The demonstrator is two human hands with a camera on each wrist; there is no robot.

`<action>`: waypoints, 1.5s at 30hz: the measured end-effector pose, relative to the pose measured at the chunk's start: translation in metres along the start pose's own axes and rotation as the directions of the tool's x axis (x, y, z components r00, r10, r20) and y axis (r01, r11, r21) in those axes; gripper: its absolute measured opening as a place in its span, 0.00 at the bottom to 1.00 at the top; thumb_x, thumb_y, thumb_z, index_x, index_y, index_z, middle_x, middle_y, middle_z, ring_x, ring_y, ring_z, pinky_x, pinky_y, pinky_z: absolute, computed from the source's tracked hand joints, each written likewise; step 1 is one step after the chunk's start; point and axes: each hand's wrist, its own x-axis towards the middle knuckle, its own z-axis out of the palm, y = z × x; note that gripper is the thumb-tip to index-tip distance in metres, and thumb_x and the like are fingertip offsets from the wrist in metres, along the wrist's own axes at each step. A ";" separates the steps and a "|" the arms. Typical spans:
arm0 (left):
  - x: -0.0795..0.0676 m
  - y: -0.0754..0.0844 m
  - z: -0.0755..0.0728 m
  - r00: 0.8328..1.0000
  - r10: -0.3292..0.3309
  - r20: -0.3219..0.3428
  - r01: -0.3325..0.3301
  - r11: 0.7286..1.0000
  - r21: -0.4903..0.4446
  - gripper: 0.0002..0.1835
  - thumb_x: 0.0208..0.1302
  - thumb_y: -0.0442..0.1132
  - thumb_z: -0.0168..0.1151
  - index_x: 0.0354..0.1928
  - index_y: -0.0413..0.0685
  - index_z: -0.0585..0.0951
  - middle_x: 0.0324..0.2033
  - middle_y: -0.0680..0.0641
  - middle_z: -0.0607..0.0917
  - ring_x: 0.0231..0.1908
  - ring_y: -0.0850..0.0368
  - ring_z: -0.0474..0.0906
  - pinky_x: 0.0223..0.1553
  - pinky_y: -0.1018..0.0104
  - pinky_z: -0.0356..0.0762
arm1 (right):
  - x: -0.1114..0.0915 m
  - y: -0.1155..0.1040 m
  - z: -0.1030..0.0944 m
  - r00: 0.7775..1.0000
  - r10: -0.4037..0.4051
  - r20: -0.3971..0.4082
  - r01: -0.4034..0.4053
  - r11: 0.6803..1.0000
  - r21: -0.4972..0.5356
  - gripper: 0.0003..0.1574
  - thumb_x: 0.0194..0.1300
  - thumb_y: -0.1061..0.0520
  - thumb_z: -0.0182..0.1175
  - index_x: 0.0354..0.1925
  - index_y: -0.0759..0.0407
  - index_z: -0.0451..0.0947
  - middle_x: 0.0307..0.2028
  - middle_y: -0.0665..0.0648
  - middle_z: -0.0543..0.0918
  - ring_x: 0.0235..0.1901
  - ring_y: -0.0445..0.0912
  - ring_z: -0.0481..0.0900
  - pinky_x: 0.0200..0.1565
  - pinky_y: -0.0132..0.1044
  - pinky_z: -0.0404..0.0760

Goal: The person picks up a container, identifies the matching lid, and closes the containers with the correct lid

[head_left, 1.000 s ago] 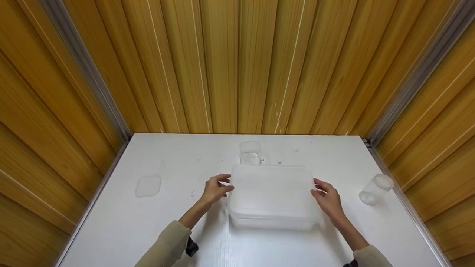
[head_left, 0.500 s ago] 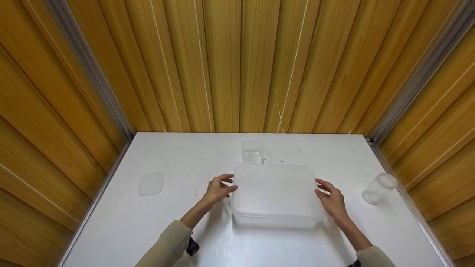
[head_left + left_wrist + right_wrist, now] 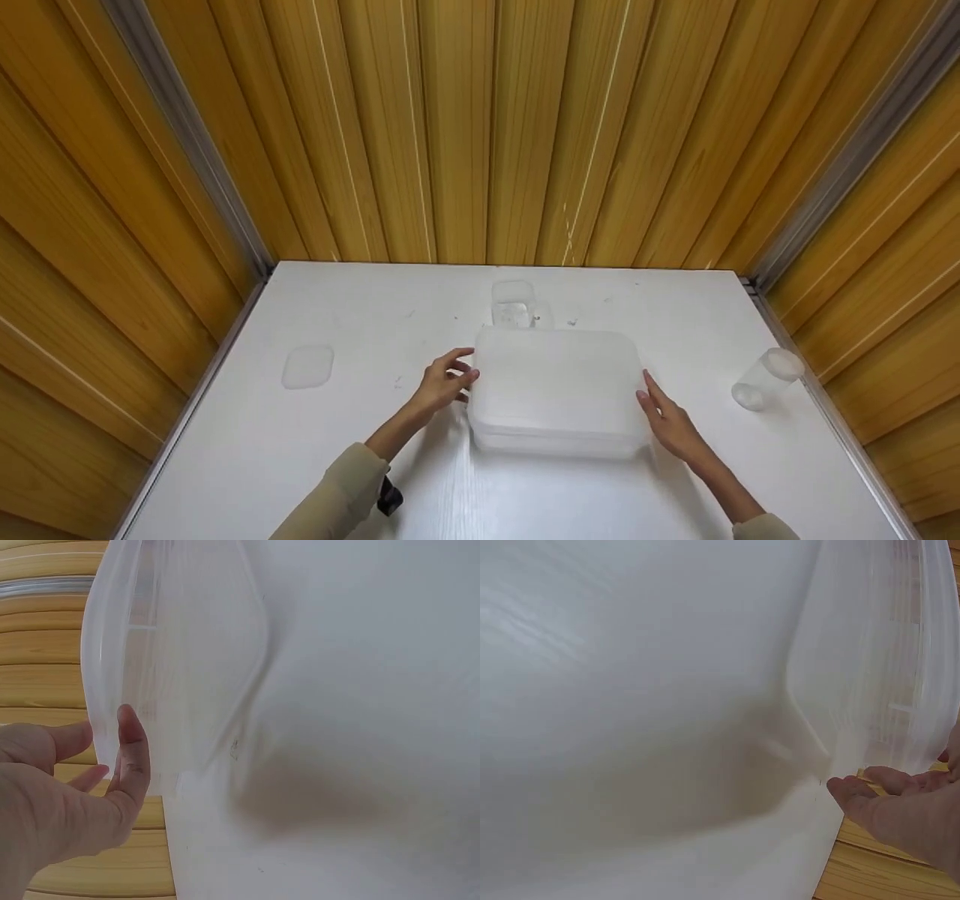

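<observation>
- Box (image 3: pixel 555 382), wide, frosted and rectangular with a lid on top, sits in the middle of the white table (image 3: pixel 225 450), between a person's two hands.
- At its left side, the left hand (image 3: pixel 441 386) pinches the rim, fingers bent, thumb and fingertips at the edge.
- At the right side, the right hand (image 3: pixel 675 427) lies fairly straight-fingered, its tips against the edge; I can't tell how hard they press.
- Just beyond the far side of the box, a small clear square container (image 3: pixel 513 300) shows, its near part close up against the box from where I stand.
- Well to the left lies a flat, translucent rounded square (image 3: pixel 308 367).
- Near the right edge of the table is a clear cylinder (image 3: pixel 766 379) with a paler, cloudy top; whether it is quite upright I can't say.
- Khaki sleeves (image 3: pixel 337 480) cover the person's arms, and a small black device (image 3: pixel 389 496) sits by the left wrist.
- Yellow-brown wood-look panels (image 3: pixel 465 135) wall in the far, left and right sides.
</observation>
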 end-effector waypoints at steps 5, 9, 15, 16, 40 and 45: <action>0.004 -0.003 0.000 1.000 0.009 -0.006 -0.009 1.000 0.021 0.28 0.71 0.34 0.63 0.70 0.34 0.70 0.47 0.35 0.81 0.35 0.56 0.83 0.36 0.60 0.89 | 0.004 -0.002 0.000 0.999 -0.009 -0.040 0.010 1.000 0.017 0.40 0.85 0.45 0.36 0.80 0.67 0.44 0.76 0.76 0.54 0.73 0.73 0.59 0.72 0.67 0.62; 0.001 -0.002 0.001 1.000 -0.013 0.000 0.013 0.999 0.039 0.31 0.68 0.35 0.66 0.69 0.30 0.70 0.48 0.34 0.81 0.37 0.55 0.83 0.40 0.60 0.89 | 0.002 -0.001 0.000 0.989 0.007 -0.148 0.009 0.994 0.110 0.35 0.82 0.51 0.47 0.77 0.68 0.56 0.74 0.73 0.64 0.71 0.68 0.67 0.69 0.60 0.70; -0.004 -0.003 0.002 0.999 -0.037 -0.002 0.037 0.999 0.036 0.29 0.67 0.33 0.66 0.66 0.27 0.72 0.48 0.34 0.82 0.39 0.55 0.83 0.42 0.59 0.89 | 0.000 0.001 0.004 0.964 -0.005 -0.268 0.043 0.990 0.136 0.30 0.79 0.54 0.54 0.72 0.66 0.67 0.69 0.68 0.73 0.66 0.62 0.75 0.63 0.43 0.80; -0.005 -0.003 0.002 0.999 -0.037 -0.003 0.037 0.999 0.038 0.28 0.68 0.33 0.66 0.67 0.27 0.72 0.48 0.34 0.82 0.39 0.55 0.83 0.42 0.59 0.89 | 0.000 0.001 0.005 0.962 -0.008 -0.272 0.047 0.989 0.137 0.30 0.78 0.53 0.55 0.72 0.65 0.68 0.69 0.68 0.73 0.65 0.61 0.75 0.62 0.41 0.80; -0.006 0.000 0.000 1.000 0.028 -0.014 -0.026 0.992 0.125 0.25 0.62 0.32 0.70 0.59 0.26 0.78 0.37 0.41 0.84 0.28 0.64 0.77 0.32 0.65 0.85 | 0.003 0.003 0.018 0.945 -0.050 -0.324 0.085 0.992 0.094 0.29 0.81 0.56 0.47 0.72 0.70 0.65 0.61 0.71 0.78 0.58 0.60 0.77 0.46 0.22 0.76; -0.006 0.003 -0.001 0.999 0.041 -0.010 -0.039 0.984 0.171 0.24 0.63 0.32 0.69 0.58 0.25 0.78 0.38 0.39 0.85 0.29 0.63 0.77 0.28 0.72 0.79 | 0.004 0.004 0.021 0.948 -0.055 -0.314 0.089 0.991 0.096 0.30 0.83 0.54 0.43 0.73 0.70 0.63 0.61 0.73 0.75 0.60 0.62 0.75 0.56 0.40 0.79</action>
